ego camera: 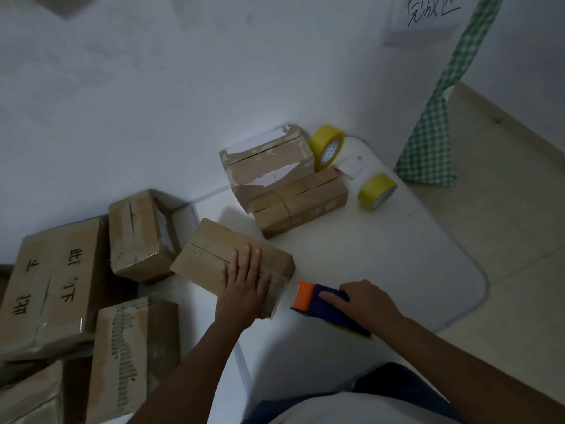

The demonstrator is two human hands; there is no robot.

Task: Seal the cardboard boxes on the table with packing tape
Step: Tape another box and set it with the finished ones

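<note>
Hands on box and dispenser, low in the frame.

Right hand point(363, 304) grips the blue-and-orange dispenser point(324, 307) at lower centre-right, index finger laid along its top; the orange end sits just beside the box point(211, 252). Left hand point(244, 280) lies flat, fingers straight, pressing that box at centre. Further up, two boxes point(284, 185) stand on the table point(428, 258), with two yellow tape rolls point(326, 146) at upper right.
</note>
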